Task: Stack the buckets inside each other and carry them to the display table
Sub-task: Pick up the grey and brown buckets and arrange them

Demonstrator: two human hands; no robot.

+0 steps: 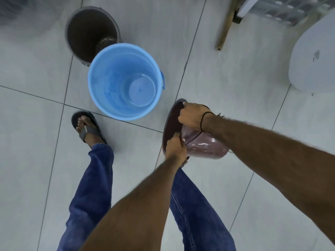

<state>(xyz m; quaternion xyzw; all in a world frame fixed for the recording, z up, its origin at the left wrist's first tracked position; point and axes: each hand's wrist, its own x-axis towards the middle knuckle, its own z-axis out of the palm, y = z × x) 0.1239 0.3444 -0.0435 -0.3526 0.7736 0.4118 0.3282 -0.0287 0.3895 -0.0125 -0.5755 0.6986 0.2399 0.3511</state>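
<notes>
A maroon bucket (pixel 206 147) is held tilted on its side above the floor, its mouth facing left. My left hand (pixel 175 148) grips the near part of its rim. On the far part of the rim, my right hand (pixel 192 115) is closed. A light blue bucket (pixel 125 81) stands upright on the tiles to the left, a little apart from the maroon one. Behind it stands a dark grey bucket (pixel 91 33), upright and touching or nearly touching the blue one.
My left foot in a grey sandal (pixel 87 126) is planted just left of the blue bucket. A white rounded object (pixel 315 57) sits at the right edge. A wooden leg (pixel 225 26) and wrapped goods are at the top right.
</notes>
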